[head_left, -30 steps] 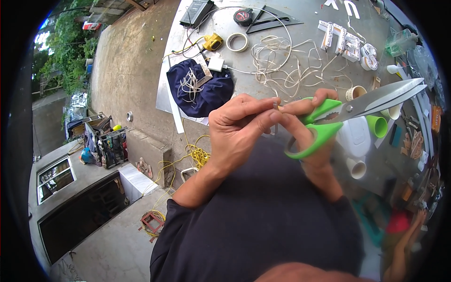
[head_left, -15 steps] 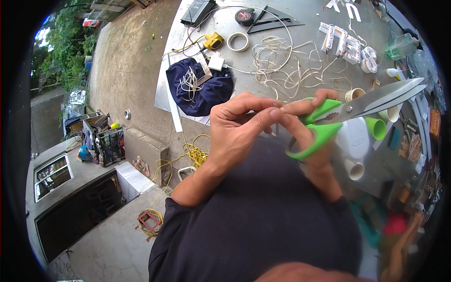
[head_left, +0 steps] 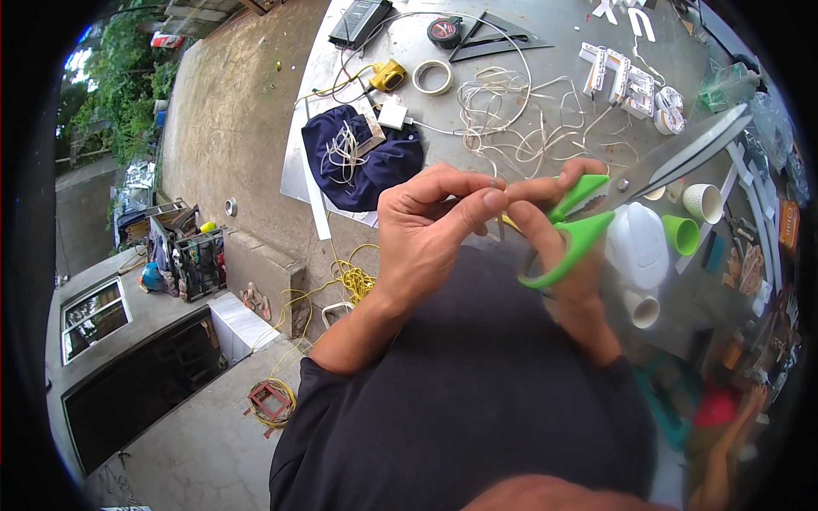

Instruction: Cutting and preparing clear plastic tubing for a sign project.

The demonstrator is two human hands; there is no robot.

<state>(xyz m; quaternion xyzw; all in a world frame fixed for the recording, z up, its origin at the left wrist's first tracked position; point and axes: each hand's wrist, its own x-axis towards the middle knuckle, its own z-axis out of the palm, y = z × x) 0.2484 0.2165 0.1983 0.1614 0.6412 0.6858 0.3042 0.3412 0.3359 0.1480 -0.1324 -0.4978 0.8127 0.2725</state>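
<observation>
My left hand (head_left: 430,230) is closed, thumb and forefinger pinched on a thin white cable (head_left: 501,223). A short piece of it shows below the fingers, and its tip is mostly hidden. Against those fingertips rest the fingers of my right hand (head_left: 545,226). A pair of scissors with green handles (head_left: 588,234) hangs on my right hand, fingers through the loops, blades spread slightly and pointing to the upper right. Just beyond my hands, a loose tangle of white cable (head_left: 503,111) lies on the metal table (head_left: 579,25).
Around the tangle lie a tape roll (head_left: 432,77), a tape measure (head_left: 444,32), a black set square (head_left: 503,38), dark blue cloth (head_left: 362,183) and white block letters (head_left: 630,85). Cups (head_left: 702,203) and a white container (head_left: 637,247) stand right. Another person's arm (head_left: 724,447) shows lower right.
The scissors have swung slightly, their blade tips shifting up and to the left. My hands have moved only a little, the fingertips still together.
</observation>
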